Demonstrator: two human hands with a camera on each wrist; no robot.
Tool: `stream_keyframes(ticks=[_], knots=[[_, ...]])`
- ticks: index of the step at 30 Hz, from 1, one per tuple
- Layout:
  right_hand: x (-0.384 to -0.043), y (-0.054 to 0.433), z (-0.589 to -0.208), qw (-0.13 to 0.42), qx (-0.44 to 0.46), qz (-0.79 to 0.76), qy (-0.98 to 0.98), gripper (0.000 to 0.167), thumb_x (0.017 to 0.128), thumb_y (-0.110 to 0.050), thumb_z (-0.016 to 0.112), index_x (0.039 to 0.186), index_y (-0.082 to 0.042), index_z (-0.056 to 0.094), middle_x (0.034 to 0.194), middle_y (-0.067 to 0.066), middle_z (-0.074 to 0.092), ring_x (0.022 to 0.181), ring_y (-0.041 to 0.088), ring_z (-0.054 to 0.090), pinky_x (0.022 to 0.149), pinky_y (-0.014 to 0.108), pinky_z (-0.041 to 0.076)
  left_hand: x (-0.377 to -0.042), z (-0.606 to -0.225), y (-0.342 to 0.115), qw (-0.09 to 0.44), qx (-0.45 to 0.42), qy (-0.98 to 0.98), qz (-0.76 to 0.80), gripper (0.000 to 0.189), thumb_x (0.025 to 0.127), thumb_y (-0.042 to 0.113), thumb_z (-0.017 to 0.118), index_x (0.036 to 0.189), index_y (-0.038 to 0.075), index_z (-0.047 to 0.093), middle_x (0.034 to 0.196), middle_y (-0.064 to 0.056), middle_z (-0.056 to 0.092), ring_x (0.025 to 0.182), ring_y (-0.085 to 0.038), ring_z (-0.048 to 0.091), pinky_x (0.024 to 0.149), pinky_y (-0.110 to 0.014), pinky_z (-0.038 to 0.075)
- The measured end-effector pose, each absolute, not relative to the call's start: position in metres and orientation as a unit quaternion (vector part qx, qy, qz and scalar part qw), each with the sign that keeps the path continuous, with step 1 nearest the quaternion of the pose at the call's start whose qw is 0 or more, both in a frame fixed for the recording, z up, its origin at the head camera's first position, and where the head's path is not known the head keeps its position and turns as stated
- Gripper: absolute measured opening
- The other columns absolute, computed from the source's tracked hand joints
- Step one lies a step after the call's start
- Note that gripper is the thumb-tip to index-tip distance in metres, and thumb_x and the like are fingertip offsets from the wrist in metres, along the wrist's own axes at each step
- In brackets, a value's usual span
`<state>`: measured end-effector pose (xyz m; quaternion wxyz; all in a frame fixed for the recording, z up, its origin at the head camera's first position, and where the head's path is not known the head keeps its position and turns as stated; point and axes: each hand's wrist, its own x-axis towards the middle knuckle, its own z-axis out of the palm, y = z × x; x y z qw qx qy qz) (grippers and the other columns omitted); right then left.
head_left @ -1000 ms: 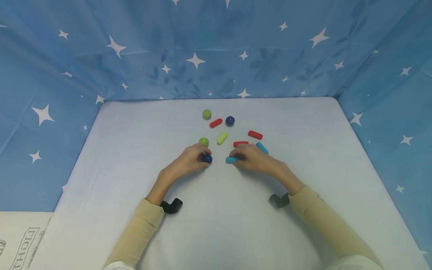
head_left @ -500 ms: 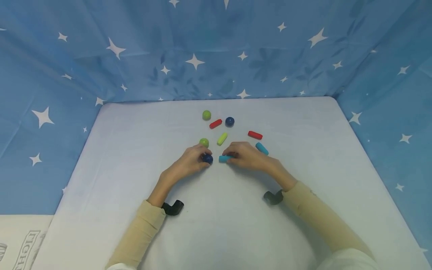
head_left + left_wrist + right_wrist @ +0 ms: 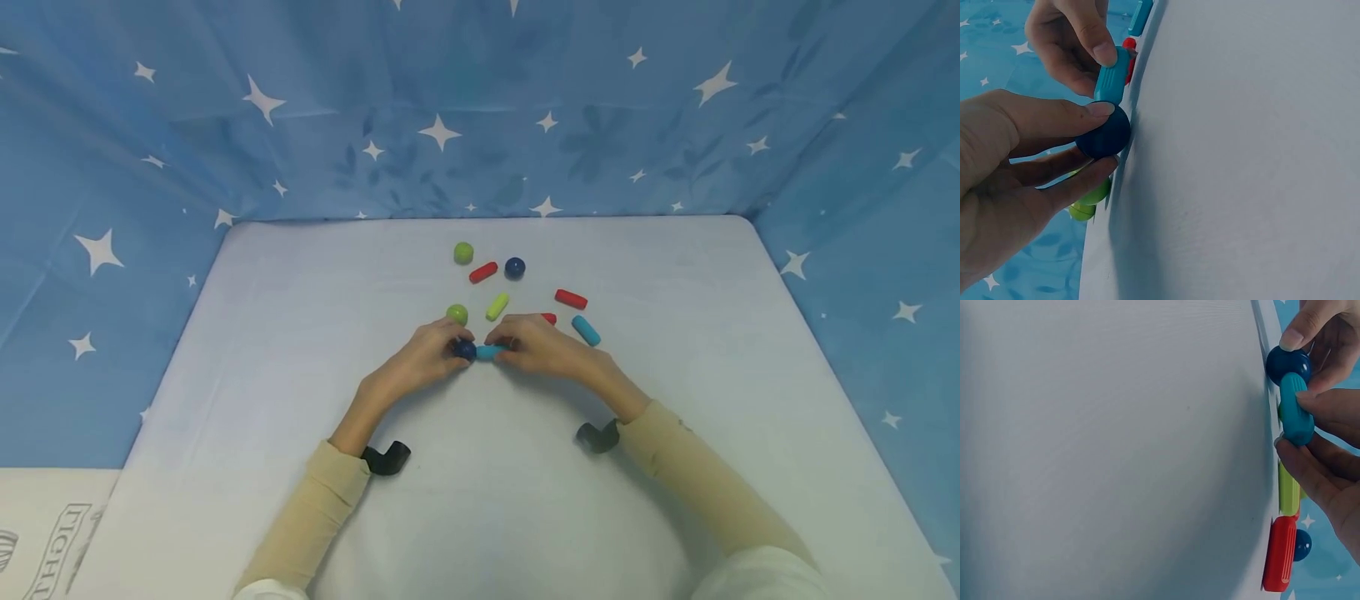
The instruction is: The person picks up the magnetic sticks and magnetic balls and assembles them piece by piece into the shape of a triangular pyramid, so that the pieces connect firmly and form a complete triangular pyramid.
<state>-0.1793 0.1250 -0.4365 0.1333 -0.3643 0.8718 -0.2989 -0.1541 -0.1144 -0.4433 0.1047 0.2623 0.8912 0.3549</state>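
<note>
My left hand [image 3: 425, 358] grips a dark blue ball [image 3: 1105, 134] between thumb and fingers, low over the white table. From the right, my right hand [image 3: 542, 346] pinches a light blue ridged rod [image 3: 1295, 409]. The rod's end meets the ball's side in both wrist views, so the two stand in one line. Just beyond my left fingers lies a green ball [image 3: 457, 314]. A red rod [image 3: 550, 318] is partly hidden behind my right hand.
Farther back on the white table [image 3: 315, 292] lie a yellow-green rod [image 3: 497, 306], a red rod [image 3: 483, 272], a second green ball [image 3: 463, 252] and another dark blue ball [image 3: 514, 267]. To the right are another red rod [image 3: 572, 299] and a light blue rod [image 3: 586, 330].
My right hand has moved left with the light blue rod, closing the gap until its end meets the dark blue ball. The left hand has stayed nearly still.
</note>
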Motion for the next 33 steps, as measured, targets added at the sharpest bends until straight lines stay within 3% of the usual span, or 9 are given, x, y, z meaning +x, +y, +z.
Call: stream_keyframes(ticks=[16, 24, 33], knots=[[-0.180, 0.142, -0.428, 0.110, -0.333, -0.313, 0.883, 0.023, 0.093, -0.006, 0.072, 0.116, -0.004, 0.074, 0.109, 0.007, 0.075, 0.096, 0.020, 0.069, 0.087, 0.036, 0.060, -0.153, -0.442, -0.112, 0.105, 0.256, 0.896, 0.346, 0.034, 0.091, 0.003, 0.076, 0.123, -0.004, 0.068, 0.118, -0.014, 0.065, 0.107, -0.027, 0.066, 0.094, -0.038, 0.057], [-0.195, 0.150, -0.424, 0.085, -0.293, -0.324, 0.896, 0.020, 0.094, -0.006, 0.072, 0.113, -0.005, 0.076, 0.103, 0.007, 0.074, 0.091, 0.020, 0.065, 0.084, 0.036, 0.058, -0.153, -0.444, -0.112, 0.096, 0.259, 0.897, 0.346, 0.034, 0.091, 0.003, 0.076, 0.123, -0.004, 0.068, 0.118, -0.014, 0.066, 0.105, -0.027, 0.066, 0.093, -0.038, 0.057], [-0.217, 0.154, -0.423, 0.081, -0.235, -0.357, 0.901, 0.024, 0.095, -0.004, 0.069, 0.118, -0.002, 0.072, 0.115, 0.014, 0.072, 0.104, 0.028, 0.067, 0.097, 0.045, 0.058, -0.151, -0.442, -0.112, 0.106, 0.256, 0.895, 0.348, 0.034, 0.091, 0.003, 0.076, 0.123, -0.004, 0.068, 0.119, -0.015, 0.065, 0.107, -0.027, 0.066, 0.094, -0.038, 0.057]])
